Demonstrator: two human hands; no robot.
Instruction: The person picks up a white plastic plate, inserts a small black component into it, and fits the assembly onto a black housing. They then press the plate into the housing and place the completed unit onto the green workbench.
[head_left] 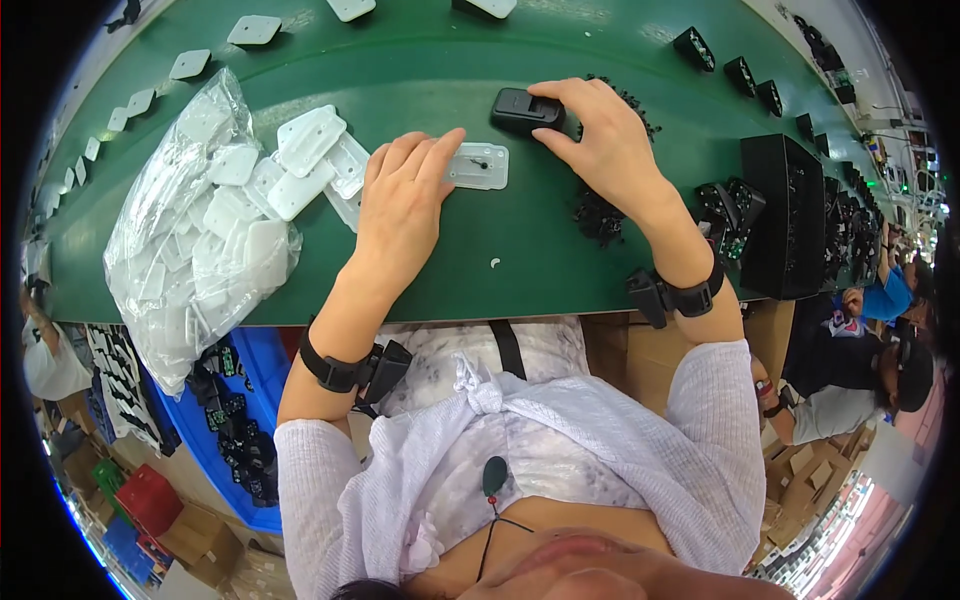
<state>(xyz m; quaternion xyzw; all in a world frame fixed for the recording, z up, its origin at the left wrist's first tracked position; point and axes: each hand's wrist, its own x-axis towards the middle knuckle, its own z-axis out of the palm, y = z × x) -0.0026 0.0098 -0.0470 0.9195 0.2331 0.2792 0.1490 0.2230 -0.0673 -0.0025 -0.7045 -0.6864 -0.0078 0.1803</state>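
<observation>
My right hand (612, 135) holds a small black plastic casing (514, 110) on the green table, thumb and forefinger at its right end. Just left of it lies a white translucent plastic plate (490, 178) with a small dark piece (479, 163) on it. My left hand (400, 205) covers the plate's left end, its forefinger and thumb at the edges. Beside that hand, loose white plates (305, 165) spill from a clear plastic bag (185, 240). A pile of small black parts (600, 215) sits partly behind my right wrist.
A black box (782, 215) stands at the right, with black parts showing circuit boards (732, 210) beside it. White covers (190, 65) and black casings (740, 75) line the table's far side. A blue bin (262, 375) sits below the left edge. Other people are at far right.
</observation>
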